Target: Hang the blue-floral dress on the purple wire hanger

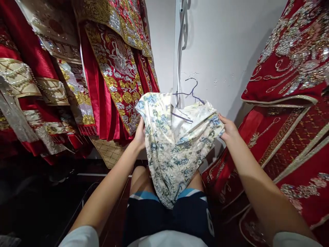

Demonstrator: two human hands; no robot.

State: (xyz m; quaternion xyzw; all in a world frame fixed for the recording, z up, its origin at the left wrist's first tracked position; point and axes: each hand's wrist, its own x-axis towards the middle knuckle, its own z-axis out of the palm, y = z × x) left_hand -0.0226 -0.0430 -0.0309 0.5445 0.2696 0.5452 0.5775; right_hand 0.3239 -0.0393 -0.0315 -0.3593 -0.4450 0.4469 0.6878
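The shirt (167, 147) hangs between the two hands, and the thin hanger (192, 92) sits in its wide neck, the hook rising above and between them. The hanger could slide out through that neck if one hand dips or the shoulders are drawn forward unevenly. A loose pinch could also let a sleeve edge slip. Were the shirt to swing outward past the right hand, the beaded red dress (288, 79) there might snag it; the gold-trimmed red dress (118, 68) beyond the left hand carries a similar risk.

The left hand (140, 133) is curled at the sleeve edge on its side, its fingers mostly hidden behind the cloth. The right hand (228, 129) pinches the other sleeve edge, nearly closed, thumb near the front. Neither appears to touch the hanger.
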